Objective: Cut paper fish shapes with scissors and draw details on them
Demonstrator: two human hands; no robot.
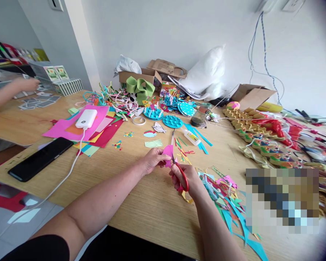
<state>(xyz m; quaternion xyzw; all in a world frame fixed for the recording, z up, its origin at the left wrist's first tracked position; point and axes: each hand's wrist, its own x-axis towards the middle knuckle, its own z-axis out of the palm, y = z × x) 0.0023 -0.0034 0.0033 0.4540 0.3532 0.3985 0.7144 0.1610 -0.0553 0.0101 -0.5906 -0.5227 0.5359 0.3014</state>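
The left hand (153,160), stretched over the table (141,203), pinches paper (167,151) between its fingers; the right hand (188,177), angled inward, has fingers curled around scissors (185,179).

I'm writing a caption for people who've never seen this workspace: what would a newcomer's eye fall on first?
Probably the red-handled scissors in the right hand, near the centre, with their blades at the pink paper held in the left hand. Next, perhaps the green looped band at the back of the table and the bulky white bag to its right, against the wall.
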